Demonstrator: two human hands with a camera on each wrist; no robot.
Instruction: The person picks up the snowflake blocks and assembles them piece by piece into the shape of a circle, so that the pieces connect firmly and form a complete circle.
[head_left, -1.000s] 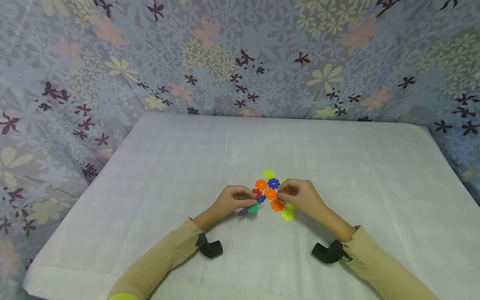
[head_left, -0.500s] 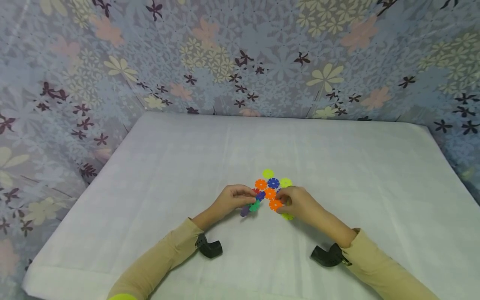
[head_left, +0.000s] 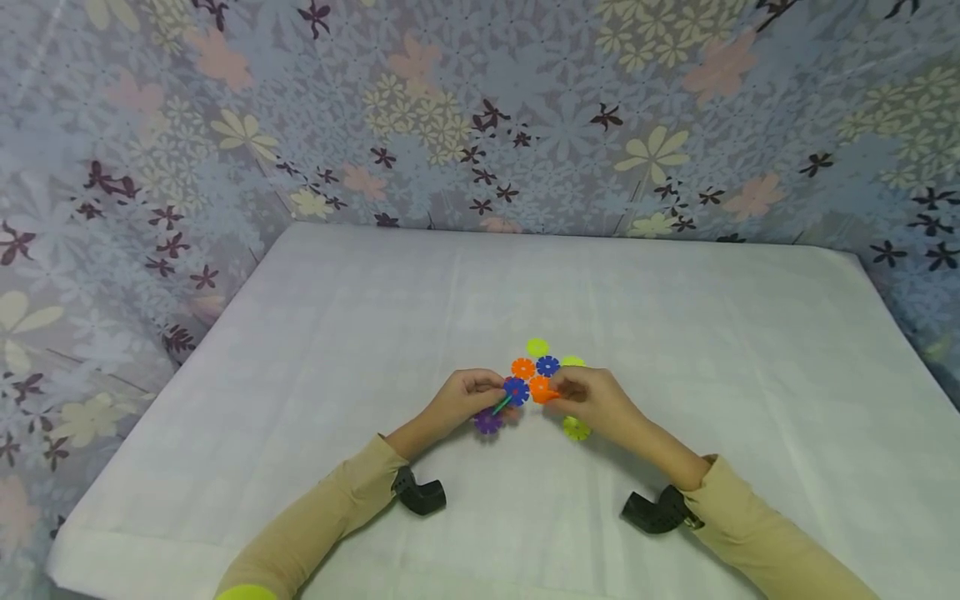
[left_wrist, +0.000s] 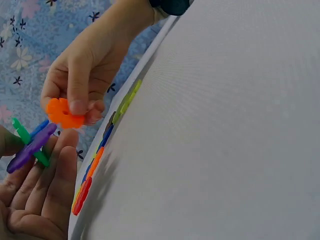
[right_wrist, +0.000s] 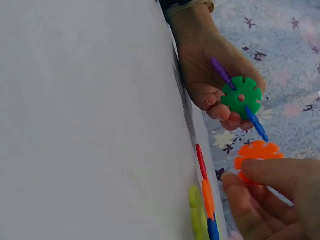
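Observation:
My left hand (head_left: 465,400) pinches a small joined piece of slotted plastic discs: a purple disc (left_wrist: 30,151), a green disc (right_wrist: 231,104) and a blue disc (head_left: 517,382). The green one links the other two, which stand at an angle to it. Facing it from the right, my right hand (head_left: 603,398) holds an orange slotted disc (right_wrist: 260,149) between thumb and fingers. That disc is close to the blue disc's free edge. In the left wrist view, the orange disc (left_wrist: 64,115) hangs from the right fingertips, above the left fingers.
Loose discs lie flat on the white-covered table (head_left: 375,317) just beyond and under the hands: an orange one (head_left: 522,368), a blue one (head_left: 547,366) and several yellow-green ones, one at the near side (head_left: 577,428). A flowered cloth (head_left: 450,108) hangs behind the table.
My right hand has reached down to the near orange disc, picked it up and brought it towards the left hand. My left hand has turned its joined discs so the blue one faces up.

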